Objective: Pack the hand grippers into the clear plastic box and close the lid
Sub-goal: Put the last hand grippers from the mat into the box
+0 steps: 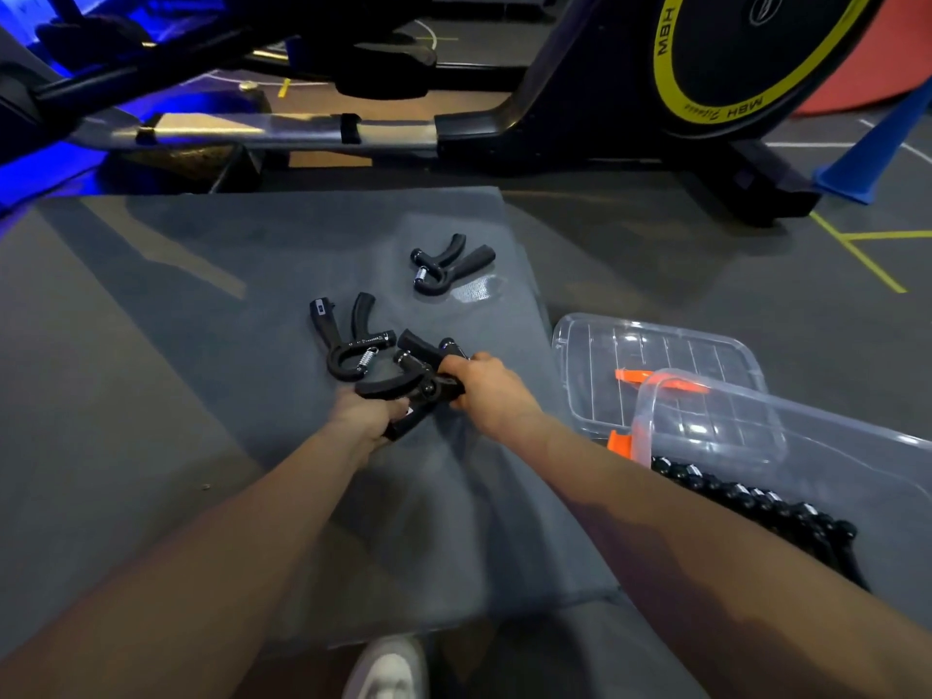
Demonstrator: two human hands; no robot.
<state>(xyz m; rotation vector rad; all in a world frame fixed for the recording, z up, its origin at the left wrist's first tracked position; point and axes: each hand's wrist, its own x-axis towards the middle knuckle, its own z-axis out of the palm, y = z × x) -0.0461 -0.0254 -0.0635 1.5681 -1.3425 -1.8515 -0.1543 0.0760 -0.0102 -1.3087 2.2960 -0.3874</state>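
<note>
Both hands down at centre of the grey mat [212,305], working a cluster of black hand grippers. Left hand [365,413] has its grip curled round the lower handle of one hand gripper [403,391], fingers wrapped under it. Right hand [486,383], just at 3 o'clock of the left, fingers curled over a second gripper [428,345] in the same pile; the two tools overlap, can't tell exactly where one ends. A third gripper [348,340] lies free on the mat at 10 o'clock of the hands, spring showing, handles pointing up-frame. A fourth gripper [446,264] sits well apart at 12 o'clock. Clear plastic box [807,446] on the floor at 3–4 o'clock, orange latches, open; its lid [650,355] lies flat just beyond it. Black beaded item [746,502] by the box wall, inside or not unclear. Exercise bike [706,68] at the top, blue cone [877,148] at 2 o'clock.
</note>
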